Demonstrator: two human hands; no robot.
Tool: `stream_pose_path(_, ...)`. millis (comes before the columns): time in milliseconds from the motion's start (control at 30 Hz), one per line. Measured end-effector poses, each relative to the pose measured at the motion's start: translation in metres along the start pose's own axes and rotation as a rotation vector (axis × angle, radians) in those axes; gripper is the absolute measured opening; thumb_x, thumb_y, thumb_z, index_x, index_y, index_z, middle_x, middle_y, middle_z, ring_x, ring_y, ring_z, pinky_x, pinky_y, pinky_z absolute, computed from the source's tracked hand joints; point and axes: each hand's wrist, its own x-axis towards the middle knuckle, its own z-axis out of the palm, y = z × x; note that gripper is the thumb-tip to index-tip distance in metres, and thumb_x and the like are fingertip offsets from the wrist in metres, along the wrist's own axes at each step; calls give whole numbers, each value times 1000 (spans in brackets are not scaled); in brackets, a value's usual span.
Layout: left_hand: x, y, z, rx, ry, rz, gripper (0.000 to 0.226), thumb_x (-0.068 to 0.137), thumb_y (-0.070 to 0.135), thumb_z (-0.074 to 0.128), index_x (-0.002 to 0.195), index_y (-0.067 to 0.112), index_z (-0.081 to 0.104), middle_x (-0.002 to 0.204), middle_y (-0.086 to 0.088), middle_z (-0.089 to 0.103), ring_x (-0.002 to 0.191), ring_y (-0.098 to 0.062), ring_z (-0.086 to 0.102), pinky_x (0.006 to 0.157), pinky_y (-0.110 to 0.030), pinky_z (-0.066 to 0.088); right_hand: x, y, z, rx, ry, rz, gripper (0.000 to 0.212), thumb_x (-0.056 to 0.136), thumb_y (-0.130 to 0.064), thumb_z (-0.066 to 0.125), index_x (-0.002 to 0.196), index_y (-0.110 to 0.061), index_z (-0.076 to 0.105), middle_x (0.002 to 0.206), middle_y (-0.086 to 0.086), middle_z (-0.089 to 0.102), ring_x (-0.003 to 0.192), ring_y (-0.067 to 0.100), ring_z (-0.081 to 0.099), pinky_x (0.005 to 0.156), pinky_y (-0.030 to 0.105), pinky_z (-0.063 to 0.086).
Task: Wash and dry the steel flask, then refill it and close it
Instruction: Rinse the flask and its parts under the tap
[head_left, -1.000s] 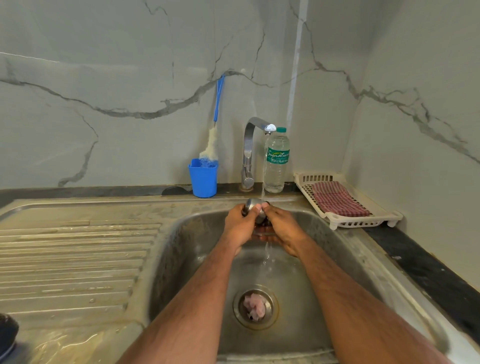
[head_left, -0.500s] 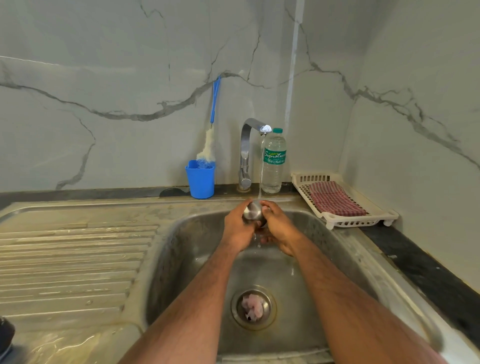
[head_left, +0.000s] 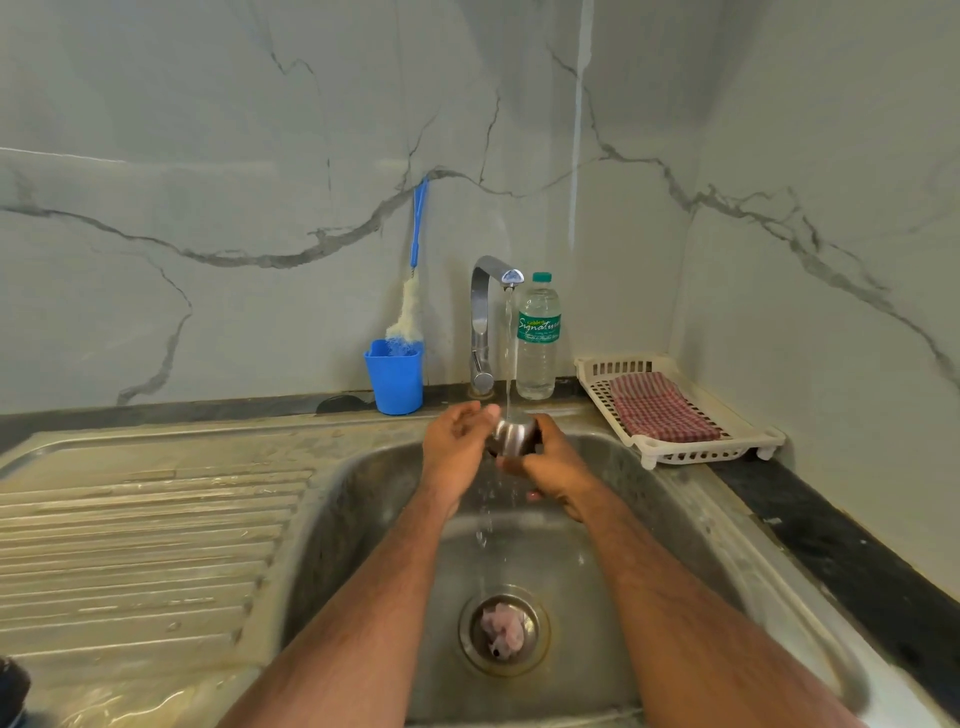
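Water (head_left: 507, 353) is running from the tap (head_left: 485, 322) onto the steel flask (head_left: 513, 435) over the sink's (head_left: 363, 493) back edge. Right hand (head_left: 553, 465) is gripping it; left hand (head_left: 457, 441), clasping it earlier, is now spreading open beside it. Bottle (head_left: 537, 338), blue cup (head_left: 395, 375) and tray (head_left: 675, 405) are lining the back edge.

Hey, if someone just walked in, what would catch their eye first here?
First, the two hands, left hand and right hand, around a small steel flask under the running tap, over the sink. Next, the blue cup left of the tap and the red checked cloth in the white tray on the right.
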Motion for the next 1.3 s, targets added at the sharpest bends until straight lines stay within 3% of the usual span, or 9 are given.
stream_pose_path(100,14,10,-5,54,28,14,48,103,10,54,151,13,45,151,-6,52,134,-18,51,116,-38,38,6,5,-7,-4,142,8,71,77,-5,82,134,-23,43,120,4,59,100,20,62,62,28,56)
stream_pose_path(267,40,35,0,241,-119,-8,70,100,-5,47,161,16,19,167,-6,25,152,-25,28,120,-38,26,14,13,-9,-64,230,1,73,66,-9,92,125,-17,50,118,4,61,105,20,60,75,26,52)
stream_pose_path(467,50,45,19,407,-143,70,67,102,-5,39,161,23,22,163,-5,35,120,-15,59,95,-25,49,19,15,-7,-22,260,-32,66,71,-14,90,125,-17,53,112,0,63,94,11,59,63,16,41)
stream_pose_path(567,54,47,14,517,-176,87,71,99,-8,39,161,21,21,161,-10,37,129,-27,57,106,-47,50,17,12,-5,-20,288,-40,65,73,-17,89,127,-18,53,115,1,63,96,13,59,73,22,47)
stream_pose_path(667,53,49,2,608,-211,86,76,94,-12,41,161,21,26,160,-8,39,137,-30,50,107,-49,49,14,9,-5,-107,368,-105,65,73,-20,89,128,-19,54,117,-1,61,102,13,54,82,27,45)
stream_pose_path(833,33,44,-19,615,-70,123,48,95,-2,48,141,11,55,130,-4,64,112,-21,63,91,-34,53,5,-5,-5,-242,417,-233,64,74,-50,85,122,-21,55,107,-5,61,98,14,58,87,35,52)
stream_pose_path(967,-6,55,-53,657,1,145,19,87,0,59,89,13,73,84,-1,72,83,-17,67,70,-22,51,-8,-17,0,-389,365,-254,68,65,-67,82,114,-25,58,103,-3,66,94,18,62,82,38,55)
stream_pose_path(1100,-57,72,-93,716,19,154,20,87,2,63,73,13,71,70,-4,72,59,-20,69,65,-36,63,-28,-41,11,-428,208,-338,65,66,-47,89,117,-24,57,103,-5,60,94,16,57,76,31,46)
stream_pose_path(1300,-144,89,-146,684,137,110,20,92,7,64,73,7,70,57,-3,66,36,-4,53,40,-21,45,-77,-79,53,-524,-109,-443,67,62,-31,92,120,-20,62,111,0,66,97,17,61,83,34,52)
